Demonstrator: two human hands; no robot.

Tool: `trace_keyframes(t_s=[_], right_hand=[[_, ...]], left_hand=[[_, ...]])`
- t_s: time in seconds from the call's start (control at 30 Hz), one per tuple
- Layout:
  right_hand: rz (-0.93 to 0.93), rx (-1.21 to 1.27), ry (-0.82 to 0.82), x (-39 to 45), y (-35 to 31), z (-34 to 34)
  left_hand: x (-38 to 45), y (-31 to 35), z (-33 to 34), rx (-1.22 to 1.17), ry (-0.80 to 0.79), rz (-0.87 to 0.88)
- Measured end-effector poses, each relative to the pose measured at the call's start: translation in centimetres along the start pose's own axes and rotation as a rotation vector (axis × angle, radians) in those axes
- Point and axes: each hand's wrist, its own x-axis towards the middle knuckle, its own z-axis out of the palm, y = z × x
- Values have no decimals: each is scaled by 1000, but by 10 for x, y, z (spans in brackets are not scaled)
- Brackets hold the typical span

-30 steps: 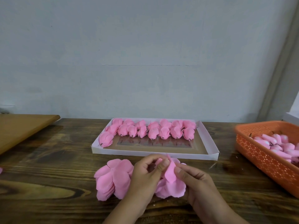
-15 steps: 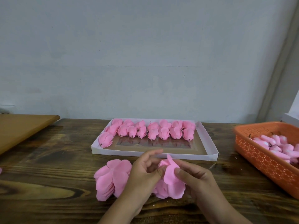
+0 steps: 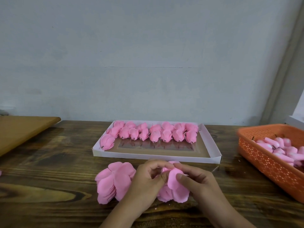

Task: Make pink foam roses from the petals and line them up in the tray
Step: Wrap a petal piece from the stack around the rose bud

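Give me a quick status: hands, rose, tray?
Left hand and right hand pinch a half-wrapped rose. Tray front bare. Nothing blocking.

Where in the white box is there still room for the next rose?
The white cardboard tray is bare along its near strip, between the row of finished pink foam roses and the front wall. Its back is crowded. Bare wooden table lies left of the tray.

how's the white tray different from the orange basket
The white tray is shallow with plain solid walls; the orange basket is deeper, with perforated walls. The tray's roses sit in rows along its far side; the basket's pink pieces lie heaped. Both hold pink foam.
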Motion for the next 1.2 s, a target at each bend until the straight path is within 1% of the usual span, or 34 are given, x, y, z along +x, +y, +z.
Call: trace_keyframes(t_s=[0.1,0.17,0.27,0.33,0.4,0.53,0.6,0.67,0.83,0.97,1.2], right_hand=[[-3,20,8,0,0,0],[1,44,1,0,0,-1],[4,13,10,1,0,-2],[16,15,9,1,1,-2],[51,75,-4,2,2,-2],[142,203,4,7,3,-4],[175,246,-9,9,5,-6],[180,265,-27,9,6,-7],[143,299,-56,5,8,-6],[112,268,-66,3,4,-5],[184,413,18,4,-3,-5]], left_hand=[[-2,1,-1,25,-26,1],[-3,3,-1,59,-36,32],[-5,6,1,60,-64,54],[-5,6,3,77,-64,62],[-6,7,3,93,-38,74],[-4,6,0,35,-10,-12],[-3,6,0,71,8,-4],[-3,7,-1,103,19,12],[-3,5,-3,55,26,-23],[-4,5,-2,54,-7,-11],[-2,-4,0,-15,-110,-41]])
